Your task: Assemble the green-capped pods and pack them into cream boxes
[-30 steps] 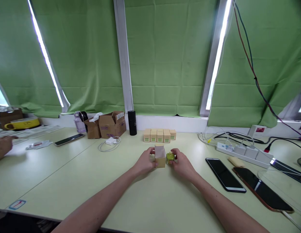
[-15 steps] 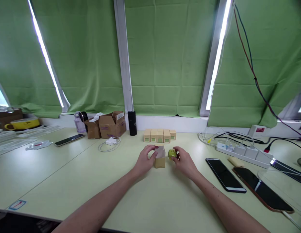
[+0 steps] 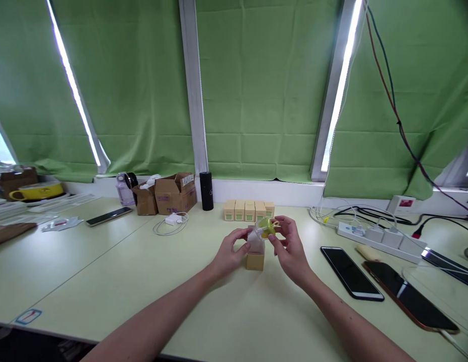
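A small kraft cardboard box (image 3: 255, 261) stands upright on the table, its top open and a whitish inner flap raised. My left hand (image 3: 234, 250) is closed on the left side of this box, thumb towards me. Between the thumb and fingers of my right hand (image 3: 290, 246) is a small green rounded object (image 3: 267, 228) with a clear end. It is tilted, with the clear end pointing left over the open box; its exact kind is not plain. Behind my hands stands a row of similar small kraft boxes (image 3: 239, 211).
Two phones (image 3: 351, 274) lie to the right, near a white power strip (image 3: 381, 239) with cables. Back left are brown cartons (image 3: 175, 194), a black cylinder (image 3: 206, 191) and a white charger (image 3: 173, 219). Another person's arm (image 3: 13, 234) reaches in at the left edge.
My right hand has lifted the green object up and left from beside the box to above it, tilting it. The box is slightly nearer me. Another person's arm has come in at left.
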`<state>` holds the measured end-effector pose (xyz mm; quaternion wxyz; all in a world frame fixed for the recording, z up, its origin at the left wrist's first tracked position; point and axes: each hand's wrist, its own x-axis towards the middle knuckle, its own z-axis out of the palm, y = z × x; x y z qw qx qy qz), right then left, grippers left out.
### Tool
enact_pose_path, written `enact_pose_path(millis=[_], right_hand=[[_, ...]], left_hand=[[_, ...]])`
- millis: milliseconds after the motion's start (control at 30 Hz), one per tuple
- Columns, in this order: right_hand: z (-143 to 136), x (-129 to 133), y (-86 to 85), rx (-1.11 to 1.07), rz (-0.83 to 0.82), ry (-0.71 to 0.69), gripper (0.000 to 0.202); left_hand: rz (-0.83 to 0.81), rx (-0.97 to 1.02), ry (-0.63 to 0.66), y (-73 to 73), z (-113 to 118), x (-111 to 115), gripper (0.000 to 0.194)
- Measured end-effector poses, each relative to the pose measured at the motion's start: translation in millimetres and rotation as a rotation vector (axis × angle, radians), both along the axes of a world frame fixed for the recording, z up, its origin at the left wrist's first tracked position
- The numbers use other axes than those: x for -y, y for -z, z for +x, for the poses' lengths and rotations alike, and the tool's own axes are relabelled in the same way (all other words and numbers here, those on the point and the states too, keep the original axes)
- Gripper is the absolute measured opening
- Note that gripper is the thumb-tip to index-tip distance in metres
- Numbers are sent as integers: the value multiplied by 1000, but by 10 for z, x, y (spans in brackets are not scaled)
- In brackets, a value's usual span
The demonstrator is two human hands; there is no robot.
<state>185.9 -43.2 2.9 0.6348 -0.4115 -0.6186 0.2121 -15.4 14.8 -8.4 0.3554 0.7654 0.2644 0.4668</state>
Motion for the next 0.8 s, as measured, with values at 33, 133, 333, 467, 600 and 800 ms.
enact_pose_path(millis=[33, 133, 333, 467, 600, 800], right_hand=[[-15, 19, -3, 12, -3, -9, 41], [-40, 50, -2, 39, -17, -24, 41], [-42, 31, 40, 51, -40, -57, 41], [-36, 10, 67, 78, -47, -53, 42], [-13, -6, 66, 92, -38, -33, 43], [81, -52, 41, 44, -54, -3, 43]], left_hand=[[4, -6, 2, -7, 6, 12, 38], [5, -9, 5, -22, 14, 37, 38], [6, -9, -20, -59, 30, 74, 36], [-19, -2, -59, -60, 54, 74, 33], [-102, 66, -38, -31, 57, 47, 34], [-271, 175, 31, 14, 44, -42, 39]])
